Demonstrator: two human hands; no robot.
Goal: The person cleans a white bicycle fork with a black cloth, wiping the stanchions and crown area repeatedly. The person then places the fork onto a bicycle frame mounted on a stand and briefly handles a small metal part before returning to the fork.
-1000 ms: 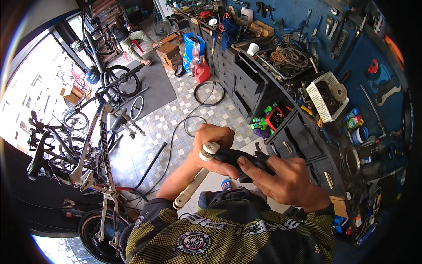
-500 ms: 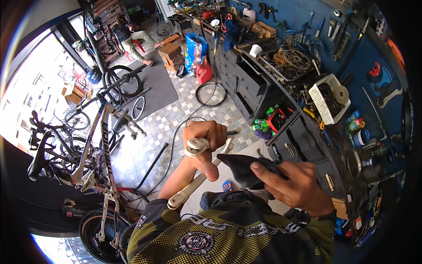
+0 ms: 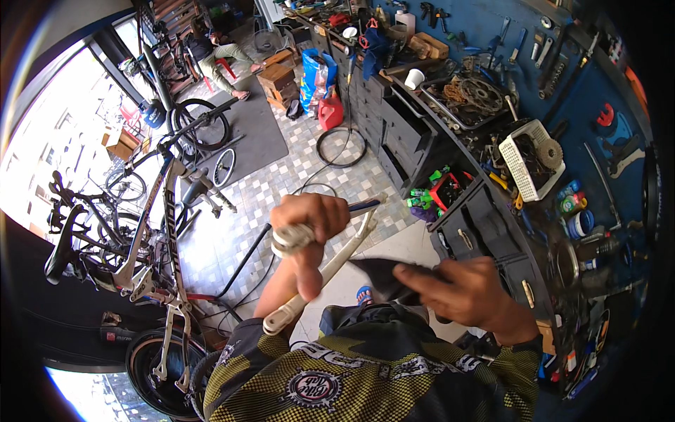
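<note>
Frame piece [image 3: 337,261] slants clear of workbench edge [image 3: 457,148].

The cream frame part [image 3: 336,263] looks smooth and painted, the black cloth [image 3: 380,276] matt, the basket [image 3: 519,169] plastic.

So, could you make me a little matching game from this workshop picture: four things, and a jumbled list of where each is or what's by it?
Things
1. Black cloth
2. Pale bike part
3. Red jug
4. White basket

Places
A. Beside a blue bag
B. In the right hand
C. With a toothed disc at its rim
D. In the left hand

Pairs: 1-B, 2-D, 3-A, 4-C.
</note>
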